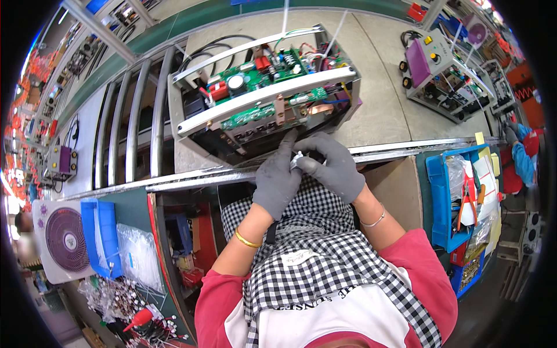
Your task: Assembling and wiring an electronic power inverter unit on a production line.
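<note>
Both hands are wearing grey knitted gloves with a smooth coated look, and they are meeting just below the front edge of an open metal chassis (264, 95). The left hand (277, 180) is curling its fingers upward, one fingertip reaching toward the dark lower face of the chassis, while the right hand (332, 165) is folding across from the other side. Between thumb and fingers the two hands are pinching a small white part (298, 159), pale and glossy like plastic; its exact shape is too small to tell. Both grips are narrow and closed on that part.

The chassis is sitting tilted on a pale flat worktop (383, 110), its frame made of bright flat metal rails. Inside it, green circuit boards (264, 72) are carrying cylindrical capacitors, red blocks and thin coloured wires, with copper-coloured strips low at the front.

To the left, rounded steel rollers (130, 116) are lying in parallel. A blue plastic tray (100, 232) is standing by a crinkled clear bag (138, 255), and another blue tray (439, 203) at the right is holding red-handled pliers (466, 200)
</note>
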`<state>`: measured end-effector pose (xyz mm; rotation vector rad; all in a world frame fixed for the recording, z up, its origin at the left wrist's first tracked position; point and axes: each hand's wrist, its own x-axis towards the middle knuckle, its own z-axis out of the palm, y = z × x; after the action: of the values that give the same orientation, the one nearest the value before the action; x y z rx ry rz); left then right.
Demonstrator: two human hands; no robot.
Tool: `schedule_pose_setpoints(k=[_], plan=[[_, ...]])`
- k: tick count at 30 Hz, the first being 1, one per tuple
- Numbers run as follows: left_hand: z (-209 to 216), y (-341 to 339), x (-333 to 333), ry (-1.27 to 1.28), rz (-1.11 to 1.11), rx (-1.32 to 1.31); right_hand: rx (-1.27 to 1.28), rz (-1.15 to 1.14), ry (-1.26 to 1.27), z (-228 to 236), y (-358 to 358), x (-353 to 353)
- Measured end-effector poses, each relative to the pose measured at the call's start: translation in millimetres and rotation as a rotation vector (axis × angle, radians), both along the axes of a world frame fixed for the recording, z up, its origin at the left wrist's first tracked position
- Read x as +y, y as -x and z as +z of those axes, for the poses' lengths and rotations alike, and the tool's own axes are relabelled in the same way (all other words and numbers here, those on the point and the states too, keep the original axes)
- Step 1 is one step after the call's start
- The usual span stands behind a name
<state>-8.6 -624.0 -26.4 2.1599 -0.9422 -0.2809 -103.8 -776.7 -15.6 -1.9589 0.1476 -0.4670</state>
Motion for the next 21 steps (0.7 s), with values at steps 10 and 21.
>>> schedule_pose_setpoints(k=[10, 21], plan=[[-8.5, 1.2, 68.8, 0.130, 0.111, 0.355, 0.112, 0.310, 0.009, -25.5, -30.2, 35.7], [-3.7, 2.6, 96.2, 0.384, 0.205, 0.990, 0.112, 0.026, -0.244, -10.7, -31.9, 19.9]])
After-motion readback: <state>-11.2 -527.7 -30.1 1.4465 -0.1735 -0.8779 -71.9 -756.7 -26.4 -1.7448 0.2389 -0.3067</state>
